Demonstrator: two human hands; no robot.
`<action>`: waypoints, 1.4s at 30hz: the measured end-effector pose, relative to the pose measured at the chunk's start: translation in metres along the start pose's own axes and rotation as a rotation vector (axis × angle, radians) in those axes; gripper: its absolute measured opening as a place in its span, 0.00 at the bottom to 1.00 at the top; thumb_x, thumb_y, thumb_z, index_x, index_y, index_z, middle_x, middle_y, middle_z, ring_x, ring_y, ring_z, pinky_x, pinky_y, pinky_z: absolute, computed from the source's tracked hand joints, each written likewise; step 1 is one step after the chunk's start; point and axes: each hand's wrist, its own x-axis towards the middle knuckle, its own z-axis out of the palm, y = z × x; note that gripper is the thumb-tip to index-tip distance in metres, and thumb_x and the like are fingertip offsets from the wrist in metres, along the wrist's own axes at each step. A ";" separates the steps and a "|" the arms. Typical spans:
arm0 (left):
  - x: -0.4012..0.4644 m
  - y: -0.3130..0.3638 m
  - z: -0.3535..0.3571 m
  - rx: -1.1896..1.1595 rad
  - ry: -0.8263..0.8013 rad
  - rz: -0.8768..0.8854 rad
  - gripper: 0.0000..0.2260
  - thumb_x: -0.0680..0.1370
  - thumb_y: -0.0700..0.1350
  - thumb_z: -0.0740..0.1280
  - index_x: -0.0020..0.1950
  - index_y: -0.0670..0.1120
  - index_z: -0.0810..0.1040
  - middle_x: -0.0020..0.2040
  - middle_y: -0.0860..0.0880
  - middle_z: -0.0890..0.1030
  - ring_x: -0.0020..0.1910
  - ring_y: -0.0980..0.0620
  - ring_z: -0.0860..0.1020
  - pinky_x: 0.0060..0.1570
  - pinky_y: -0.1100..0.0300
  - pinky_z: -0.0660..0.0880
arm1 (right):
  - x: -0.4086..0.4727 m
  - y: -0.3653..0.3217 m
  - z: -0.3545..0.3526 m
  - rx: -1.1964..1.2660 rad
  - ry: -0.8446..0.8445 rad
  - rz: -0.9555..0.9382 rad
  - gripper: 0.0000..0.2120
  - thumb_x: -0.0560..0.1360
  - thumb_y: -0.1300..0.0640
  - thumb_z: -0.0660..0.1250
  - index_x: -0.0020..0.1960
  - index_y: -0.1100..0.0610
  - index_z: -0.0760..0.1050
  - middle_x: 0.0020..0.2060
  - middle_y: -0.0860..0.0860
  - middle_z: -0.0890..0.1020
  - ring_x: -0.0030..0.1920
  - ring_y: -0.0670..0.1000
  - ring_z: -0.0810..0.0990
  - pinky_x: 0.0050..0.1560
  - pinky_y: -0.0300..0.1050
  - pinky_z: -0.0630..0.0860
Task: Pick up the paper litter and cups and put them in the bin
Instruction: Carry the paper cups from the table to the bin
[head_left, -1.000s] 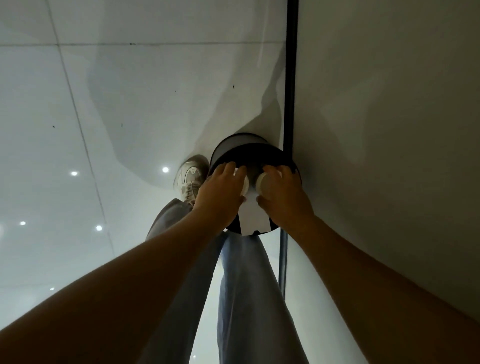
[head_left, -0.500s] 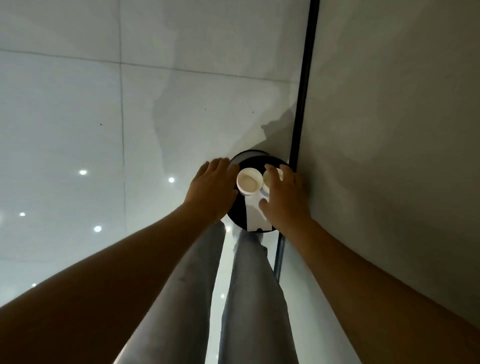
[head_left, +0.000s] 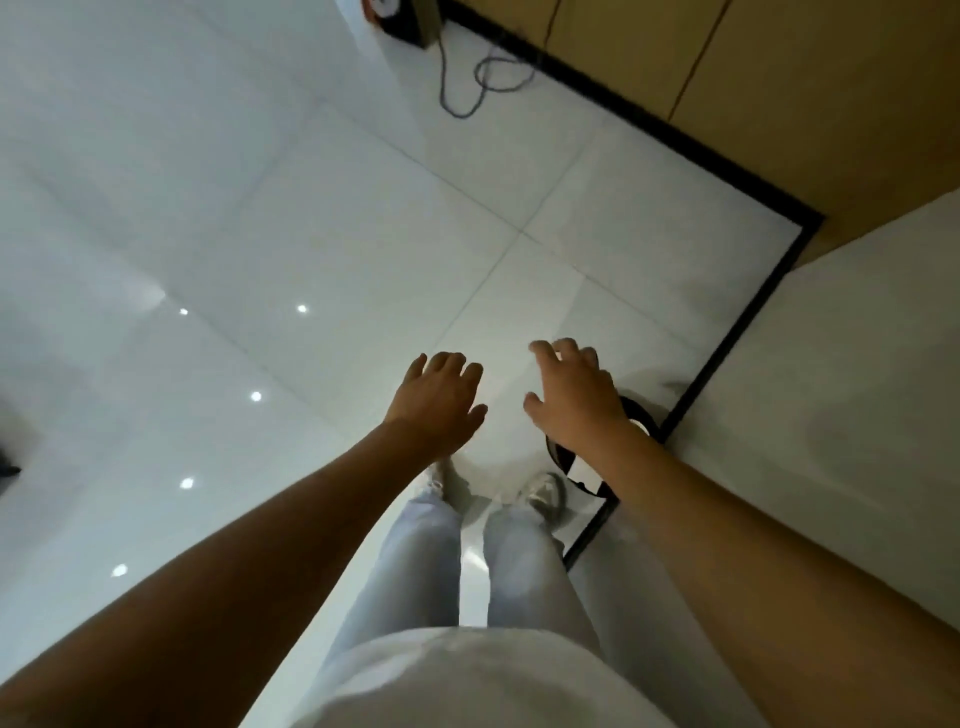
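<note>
— What's changed?
— I've straightened up; the floor (head_left: 311, 208) stretches out wide below me. The bin (head_left: 636, 415) sits by my right foot, against the wall, mostly behind my wrist.
— And your grip?
— Left hand (head_left: 439, 402) and right hand (head_left: 571, 400) both spread loose, empty. White paper (head_left: 582, 470) shows inside the bin, so that load looks dropped in
</note>
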 end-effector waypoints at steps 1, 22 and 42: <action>-0.019 -0.014 -0.004 -0.009 0.022 -0.032 0.23 0.81 0.55 0.57 0.73 0.45 0.62 0.72 0.45 0.65 0.73 0.46 0.61 0.74 0.49 0.55 | -0.003 -0.022 -0.008 -0.030 -0.004 -0.047 0.27 0.78 0.51 0.63 0.73 0.54 0.59 0.70 0.56 0.65 0.66 0.59 0.66 0.59 0.51 0.71; -0.459 -0.390 0.132 -0.427 0.262 -0.835 0.23 0.81 0.54 0.57 0.73 0.46 0.62 0.73 0.46 0.64 0.73 0.46 0.60 0.74 0.49 0.54 | -0.102 -0.583 0.163 -0.426 -0.210 -0.713 0.27 0.77 0.51 0.63 0.73 0.53 0.59 0.68 0.55 0.65 0.66 0.58 0.65 0.61 0.52 0.70; -0.602 -0.633 0.227 -0.896 0.277 -1.365 0.22 0.81 0.53 0.57 0.72 0.45 0.63 0.70 0.46 0.68 0.70 0.45 0.64 0.70 0.49 0.61 | -0.072 -0.951 0.302 -0.758 -0.413 -1.159 0.28 0.75 0.52 0.64 0.73 0.53 0.60 0.67 0.55 0.66 0.65 0.58 0.66 0.60 0.53 0.71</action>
